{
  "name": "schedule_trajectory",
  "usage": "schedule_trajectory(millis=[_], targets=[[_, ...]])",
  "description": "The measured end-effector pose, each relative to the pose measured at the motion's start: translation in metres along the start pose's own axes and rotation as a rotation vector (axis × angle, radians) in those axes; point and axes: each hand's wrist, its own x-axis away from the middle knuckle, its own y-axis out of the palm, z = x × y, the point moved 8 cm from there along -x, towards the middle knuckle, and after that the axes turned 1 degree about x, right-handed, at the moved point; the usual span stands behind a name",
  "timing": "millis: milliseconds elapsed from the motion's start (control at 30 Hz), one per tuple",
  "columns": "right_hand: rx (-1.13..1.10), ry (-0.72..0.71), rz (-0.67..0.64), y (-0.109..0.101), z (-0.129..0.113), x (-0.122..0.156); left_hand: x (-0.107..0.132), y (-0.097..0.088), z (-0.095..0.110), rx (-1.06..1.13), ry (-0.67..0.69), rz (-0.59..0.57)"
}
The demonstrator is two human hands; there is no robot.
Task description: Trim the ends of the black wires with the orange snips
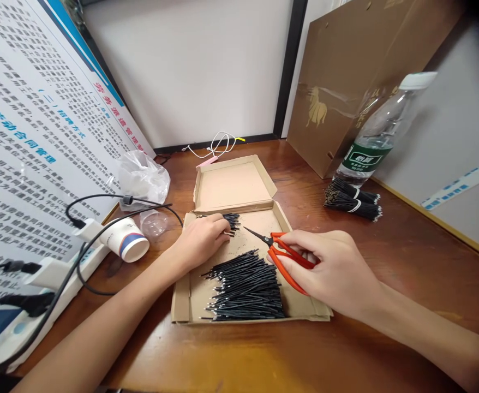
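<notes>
An open flat cardboard box [231, 188] lies on the wooden desk. A loose pile of short black wires [245, 286] fills its near half. My left hand [202, 237] is closed on a small bunch of black wires [232, 222] at the box's left middle. My right hand [331, 267] grips orange-handled scissors [282, 252], with their dark blades pointing left toward the bunch.
Two tied bundles of black wires [352, 202] lie by a plastic water bottle [381, 131] and a brown paper bag [346, 71] at the right. A paper cup [127, 240], plastic bag [143, 174], power strip [39, 284] with cables and a printed board [30, 120] are on the left.
</notes>
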Motion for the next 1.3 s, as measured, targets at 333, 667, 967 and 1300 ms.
schedule_trajectory(millis=[333,667,967,1300], targets=[[-0.011,0.012,-0.005,0.001,0.003,0.000,0.008,0.000,0.013,0.047,0.089,-0.015],[0.010,0.013,-0.007,0.002,0.005,0.000,0.016,-0.005,0.019,0.236,0.099,-0.014],[0.011,-0.005,0.001,0.001,0.004,0.000,0.025,0.005,0.035,0.422,0.094,-0.171],[0.043,-0.021,-0.014,0.005,0.006,0.003,0.028,0.004,0.037,0.294,0.017,-0.188]])
